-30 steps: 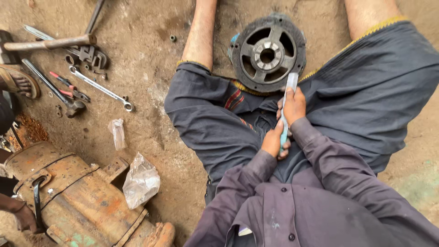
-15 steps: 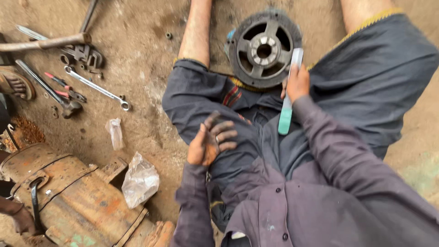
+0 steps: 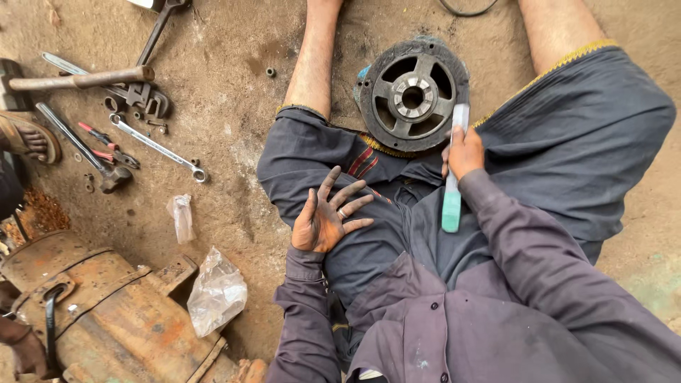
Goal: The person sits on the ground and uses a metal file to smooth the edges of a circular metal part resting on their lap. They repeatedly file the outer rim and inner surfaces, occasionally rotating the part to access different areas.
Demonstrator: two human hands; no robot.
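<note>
Tube, pale with a teal end, stood upright in my right hand, fingers wrapped around its middle, teal end pointing down toward my lap. Its upper end lay just beside the rim of the dark round spoked metal disc resting on the ground between my legs. My left hand was free, palm up, greasy fingers spread wide over my left thigh, holding nothing. On the dirt to my left: a combination wrench, a hammer, a crumpled clear plastic bag and a rusty metal housing
</note>
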